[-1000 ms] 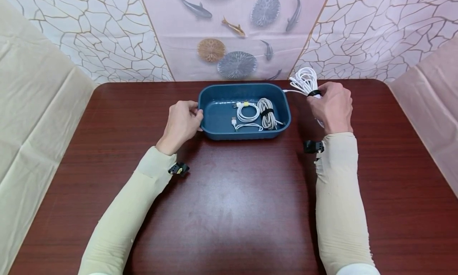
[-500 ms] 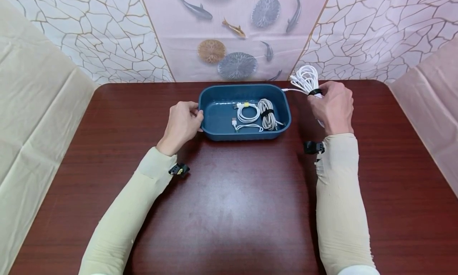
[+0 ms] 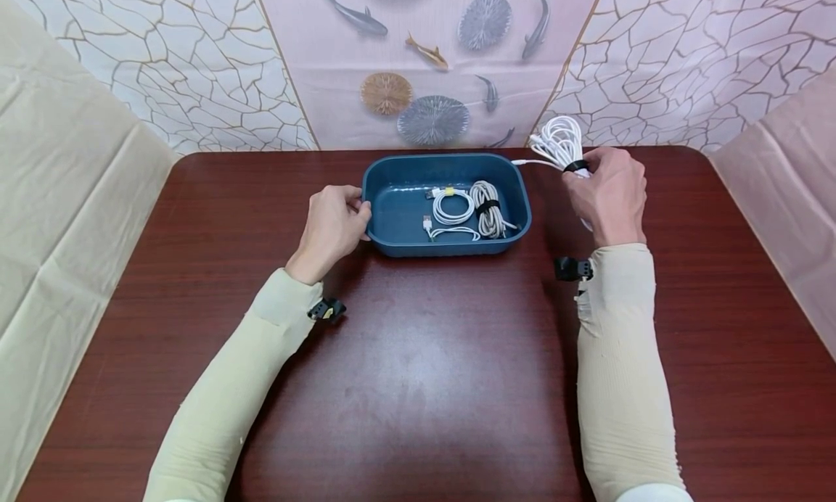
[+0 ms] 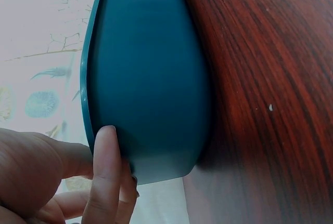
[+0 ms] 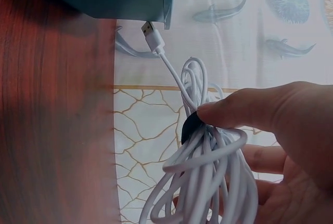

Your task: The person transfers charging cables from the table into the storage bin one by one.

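A blue rectangular bin (image 3: 440, 249) stands toward the back of the table. My left hand (image 3: 333, 223) grips its left end, thumb and fingers on either side of the wall, as the left wrist view also shows. Right of the bin, my right hand (image 3: 610, 194) holds up a bundled white USB cable (image 3: 560, 143), pinched at its black strap (image 5: 192, 125). The cable's USB plug (image 5: 153, 38) sticks out toward the bin's right rim. Inside the bin lie a coiled white cable (image 3: 453, 205), a short white cable (image 3: 455, 231) and a greyish bundled cable (image 3: 486, 209) with a black strap.
The dark red wooden table (image 3: 411, 357) spreads out in front of the bin. A patterned cloth backdrop (image 3: 431, 67) with fish rises right behind the table's back edge. Beige cloth side panels (image 3: 59, 219) flank the table. A small black camera sits on each wrist.
My right hand and the white USB cable have shifted very slightly, with the top of the bundle a little higher. The left hand and the bin stay in place.
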`<state>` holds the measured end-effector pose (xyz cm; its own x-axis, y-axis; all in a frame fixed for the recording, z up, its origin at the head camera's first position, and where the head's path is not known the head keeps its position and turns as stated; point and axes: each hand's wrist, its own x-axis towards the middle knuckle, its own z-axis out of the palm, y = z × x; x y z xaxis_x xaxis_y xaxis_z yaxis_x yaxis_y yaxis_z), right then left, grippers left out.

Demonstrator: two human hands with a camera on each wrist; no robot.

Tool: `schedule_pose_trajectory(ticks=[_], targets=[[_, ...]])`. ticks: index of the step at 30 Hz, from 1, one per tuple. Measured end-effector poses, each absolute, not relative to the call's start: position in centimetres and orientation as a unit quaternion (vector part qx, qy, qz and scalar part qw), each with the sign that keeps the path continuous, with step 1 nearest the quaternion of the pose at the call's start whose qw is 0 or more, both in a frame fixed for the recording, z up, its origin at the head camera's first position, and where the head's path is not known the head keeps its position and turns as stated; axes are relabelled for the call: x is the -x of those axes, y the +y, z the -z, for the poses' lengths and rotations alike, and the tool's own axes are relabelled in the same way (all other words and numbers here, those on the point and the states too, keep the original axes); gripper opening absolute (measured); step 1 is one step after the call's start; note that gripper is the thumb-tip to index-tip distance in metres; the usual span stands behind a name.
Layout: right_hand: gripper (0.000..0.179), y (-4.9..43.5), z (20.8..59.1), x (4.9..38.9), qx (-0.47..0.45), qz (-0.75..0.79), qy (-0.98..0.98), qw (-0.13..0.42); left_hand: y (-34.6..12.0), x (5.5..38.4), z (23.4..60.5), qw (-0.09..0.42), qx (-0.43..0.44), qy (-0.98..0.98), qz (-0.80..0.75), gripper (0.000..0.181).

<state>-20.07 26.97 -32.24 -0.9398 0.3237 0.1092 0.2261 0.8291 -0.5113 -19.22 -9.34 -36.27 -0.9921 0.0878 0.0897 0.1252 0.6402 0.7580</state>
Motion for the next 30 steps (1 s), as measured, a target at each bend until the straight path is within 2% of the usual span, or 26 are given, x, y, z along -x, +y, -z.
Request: schedule_pose_trajectory(ticks=[30], targets=[[0.042,27.19,31.6,19.83,0.148,-0.262,-0.945,0.131,-9.38,19.12,36.3,0.026,0.062,-0.906,0.418,0.033]])
